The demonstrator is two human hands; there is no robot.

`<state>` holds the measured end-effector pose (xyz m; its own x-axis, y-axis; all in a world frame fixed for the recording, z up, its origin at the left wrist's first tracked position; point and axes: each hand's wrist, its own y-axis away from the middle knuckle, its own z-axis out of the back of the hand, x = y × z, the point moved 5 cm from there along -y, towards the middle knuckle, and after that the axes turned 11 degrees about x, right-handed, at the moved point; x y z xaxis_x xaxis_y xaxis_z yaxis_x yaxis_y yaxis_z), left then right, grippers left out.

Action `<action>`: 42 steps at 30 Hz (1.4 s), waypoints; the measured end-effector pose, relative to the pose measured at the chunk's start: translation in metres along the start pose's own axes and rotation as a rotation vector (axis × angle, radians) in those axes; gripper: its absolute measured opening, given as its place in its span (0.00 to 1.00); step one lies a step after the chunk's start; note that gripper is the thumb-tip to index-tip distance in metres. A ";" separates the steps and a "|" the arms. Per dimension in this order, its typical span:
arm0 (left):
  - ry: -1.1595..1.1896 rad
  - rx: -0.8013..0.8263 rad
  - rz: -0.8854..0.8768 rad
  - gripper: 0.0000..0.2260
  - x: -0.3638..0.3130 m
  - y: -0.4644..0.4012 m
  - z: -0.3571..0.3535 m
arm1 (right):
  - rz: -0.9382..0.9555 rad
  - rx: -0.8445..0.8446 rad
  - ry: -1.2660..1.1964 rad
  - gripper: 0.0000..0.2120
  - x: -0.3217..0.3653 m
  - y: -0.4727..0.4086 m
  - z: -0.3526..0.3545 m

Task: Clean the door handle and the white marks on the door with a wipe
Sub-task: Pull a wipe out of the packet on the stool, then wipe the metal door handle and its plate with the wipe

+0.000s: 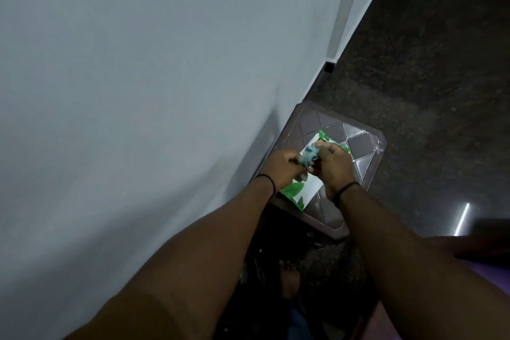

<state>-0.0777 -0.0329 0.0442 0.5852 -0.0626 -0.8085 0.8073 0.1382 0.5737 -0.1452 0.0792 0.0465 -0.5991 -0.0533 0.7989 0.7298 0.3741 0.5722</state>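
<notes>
A broad, pale grey-white painted wall (124, 77) fills the left half of the view, sloping down to the right where it meets a dark speckled stone floor (427, 91). No door or door handle is visible in this view, so the surfaces to be cleaned cannot be located from here.

Moving right, the person's left hand (281, 167), with a thin black band at the wrist, is closed in a fist around one end of a crumpled, pale blue-grey wipe (392, 157). The right hand (335, 167), also wearing a black wrist band, has its fingers curled shut on the other end, so the wipe is bunched between the two hands. It seems the wipe is being pulled free or gathered up ready for use.

Directly beneath the hands lies a flat white pack of wipes with green leaf print (299, 192), its far end hidden by the hands. The pack rests on a dark brown plastic stool top with a diamond pattern (361, 146), pushed close against the wall, probably so supplies stay within reach.

Below the stool, a bare foot (289, 276) shows dimly in shadow. At far right, a bright strip of reflected light (462, 219) streaks the floor, and a purple surface (485, 279) edges into the corner; what it is I cannot tell.
</notes>
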 end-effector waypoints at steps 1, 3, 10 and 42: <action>0.036 -0.038 0.006 0.06 -0.006 0.008 0.004 | 0.019 0.003 0.038 0.09 0.006 0.006 -0.001; 0.088 -0.122 -0.004 0.06 -0.016 0.025 0.014 | 0.056 0.003 0.096 0.08 0.017 0.019 -0.004; 0.238 -0.293 -0.130 0.07 -0.061 0.113 0.067 | 0.262 0.001 0.184 0.10 0.076 0.085 -0.037; 0.126 -1.261 -0.997 0.08 -0.225 0.624 0.130 | 0.955 0.833 -0.063 0.04 0.242 0.522 -0.295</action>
<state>0.3046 -0.0615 0.6014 -0.1691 -0.5524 -0.8163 0.2325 0.7825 -0.5777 0.1885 -0.0116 0.5931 0.0177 0.5936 0.8046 0.4651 0.7074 -0.5321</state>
